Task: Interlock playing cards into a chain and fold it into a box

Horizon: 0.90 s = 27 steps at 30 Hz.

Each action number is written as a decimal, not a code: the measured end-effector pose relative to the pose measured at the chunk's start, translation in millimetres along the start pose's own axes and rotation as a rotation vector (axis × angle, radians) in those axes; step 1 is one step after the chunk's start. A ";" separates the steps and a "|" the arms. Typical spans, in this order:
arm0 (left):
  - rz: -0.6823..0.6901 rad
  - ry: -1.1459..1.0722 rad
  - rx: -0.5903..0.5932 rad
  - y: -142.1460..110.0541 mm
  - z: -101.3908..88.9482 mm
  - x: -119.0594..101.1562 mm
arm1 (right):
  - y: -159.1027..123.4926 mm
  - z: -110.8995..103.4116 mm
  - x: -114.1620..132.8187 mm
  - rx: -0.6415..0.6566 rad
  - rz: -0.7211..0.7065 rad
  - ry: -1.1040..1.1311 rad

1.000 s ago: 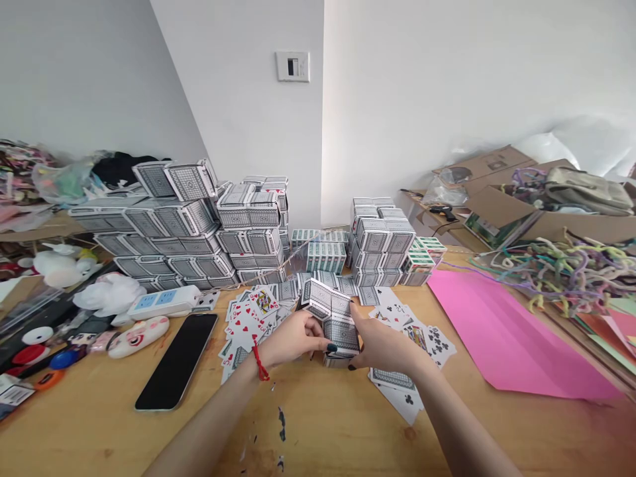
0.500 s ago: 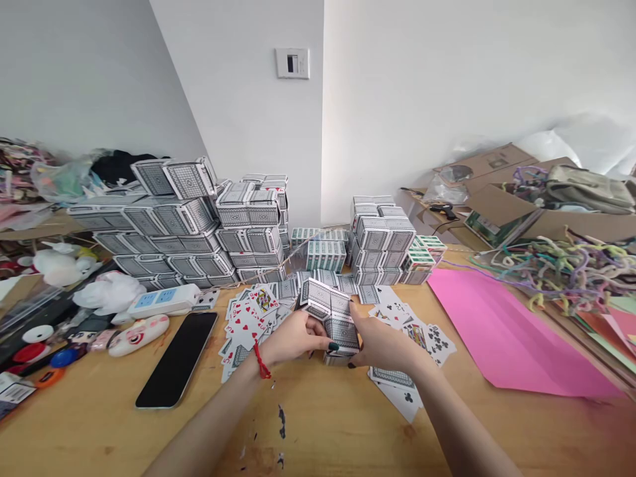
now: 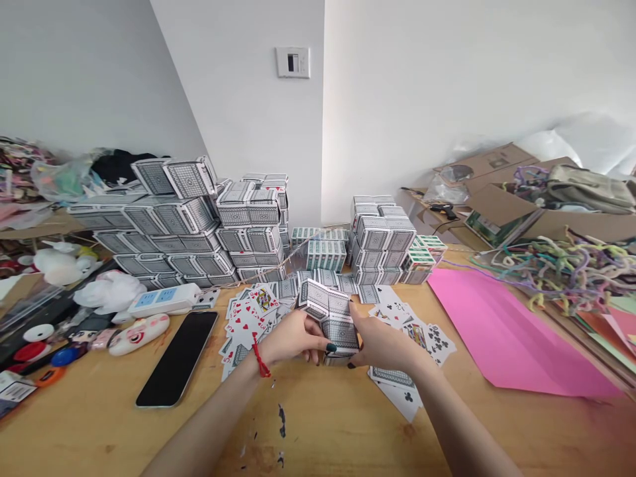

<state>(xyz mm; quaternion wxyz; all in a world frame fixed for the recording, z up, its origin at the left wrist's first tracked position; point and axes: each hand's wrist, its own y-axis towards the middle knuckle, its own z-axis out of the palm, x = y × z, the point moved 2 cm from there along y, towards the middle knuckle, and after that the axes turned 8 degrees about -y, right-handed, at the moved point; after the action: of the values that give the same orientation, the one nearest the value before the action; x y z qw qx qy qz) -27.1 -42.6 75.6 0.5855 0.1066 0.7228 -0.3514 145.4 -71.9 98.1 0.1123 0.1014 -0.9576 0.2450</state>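
Between my hands, low over the wooden table, is a block made of folded playing cards [image 3: 338, 319] with grey patterned backs. My left hand [image 3: 298, 336] grips its left side, thumb on the front and fingers curled behind, partly hidden. Along the right side, my right hand [image 3: 382, 341] clasps the block, with a fingertip at its lower edge. Loose face-up heart cards [image 3: 243, 321] are spread left of my left hand. Black-suit cards [image 3: 437, 344] and a face-down card [image 3: 392, 377] lie beside and under my right hand.
Stacked card blocks [image 3: 163, 225] stand at the back left, another stack [image 3: 382, 232] at the back right. Green-edged card decks [image 3: 325, 255] sit between. A phone [image 3: 177, 358] and power strip [image 3: 163, 299] lie left; pink paper [image 3: 511, 338] and pipe cleaners [image 3: 571, 265] are right.
The block has shifted very slightly in my hands, and my left fingers have moved a little at its lower left. Everything else looks the same.
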 end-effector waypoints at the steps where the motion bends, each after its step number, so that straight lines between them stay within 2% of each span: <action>1: -0.016 -0.016 0.005 -0.2 0.1 0.4 | 0.0 0.2 0.0 0.003 0.003 -0.001; 10: -0.120 -0.183 0.070 -2.1 2.9 6.6 | -0.6 -0.4 1.2 -0.009 0.001 0.001; 15: -0.182 -0.204 0.120 -4.0 3.4 10.0 | 0.1 -0.5 0.7 -0.015 0.003 0.009; 27: -0.180 -0.286 0.139 -4.3 7.3 11.7 | 2.9 3.7 1.1 -0.066 -0.025 -0.013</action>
<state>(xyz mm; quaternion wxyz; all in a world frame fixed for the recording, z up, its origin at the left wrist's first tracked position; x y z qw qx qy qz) -27.3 -53.3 66.0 0.6396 0.0306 0.6128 -0.4631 143.0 -71.4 94.0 0.1123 0.1114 -0.9645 0.2113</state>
